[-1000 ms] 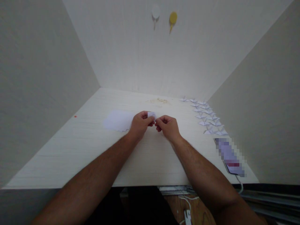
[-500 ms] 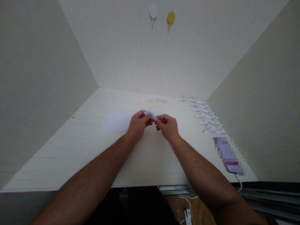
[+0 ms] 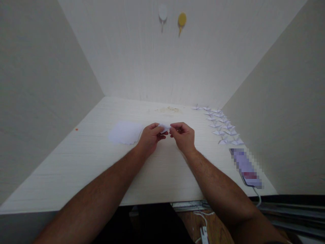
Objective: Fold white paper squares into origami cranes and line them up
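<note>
My left hand (image 3: 151,137) and my right hand (image 3: 183,136) meet over the middle of a pale wooden desk (image 3: 83,159). Both pinch a small folded piece of white paper (image 3: 165,127) between thumbs and fingertips; most of the paper is hidden by the fingers. A stack of white paper squares (image 3: 125,133) lies flat on the desk just left of my left hand.
Several folded white paper cranes (image 3: 220,123) stand in rows at the back right. A phone (image 3: 245,167) with a cable lies near the right front edge. Plain walls close in the desk on three sides; two round hooks (image 3: 172,18) hang on the back wall.
Both hands have shifted slightly while working the small paper; the paper sits lower between the fingertips. The view has tilted a little.
</note>
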The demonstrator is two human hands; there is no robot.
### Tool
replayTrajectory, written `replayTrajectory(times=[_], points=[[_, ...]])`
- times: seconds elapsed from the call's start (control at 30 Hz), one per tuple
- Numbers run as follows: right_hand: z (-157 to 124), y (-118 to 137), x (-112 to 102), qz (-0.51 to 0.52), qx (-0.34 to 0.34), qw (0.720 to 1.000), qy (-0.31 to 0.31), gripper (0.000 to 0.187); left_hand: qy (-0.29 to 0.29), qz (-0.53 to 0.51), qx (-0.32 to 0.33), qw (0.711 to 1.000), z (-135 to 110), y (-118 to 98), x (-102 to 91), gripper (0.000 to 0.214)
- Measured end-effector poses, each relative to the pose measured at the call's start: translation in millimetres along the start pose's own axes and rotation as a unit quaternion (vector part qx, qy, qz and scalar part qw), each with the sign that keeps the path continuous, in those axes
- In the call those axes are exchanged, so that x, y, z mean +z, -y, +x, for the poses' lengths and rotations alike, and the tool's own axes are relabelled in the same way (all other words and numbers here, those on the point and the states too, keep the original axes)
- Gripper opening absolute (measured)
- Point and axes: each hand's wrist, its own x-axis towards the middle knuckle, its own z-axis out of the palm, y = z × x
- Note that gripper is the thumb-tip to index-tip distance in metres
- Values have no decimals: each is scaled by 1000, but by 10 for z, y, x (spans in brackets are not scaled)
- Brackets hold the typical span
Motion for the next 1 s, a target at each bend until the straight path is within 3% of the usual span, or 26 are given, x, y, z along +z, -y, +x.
replayTrajectory(times=[0.3,0.5,0.73,1.0], points=[[34,-4,-20,58,-36,998,-2,7,28,40,9,999,26,63,-25,11],[28,34,-28,58,-22,998,6,7,23,73,26,997,13,48,-11,11],[16,119,-14,98,49,994,28,15,11,127,107,986,2,20,-23,15],[23,142,-16,84,49,995,28,17,0,176,134,975,-1,11,-32,12]])
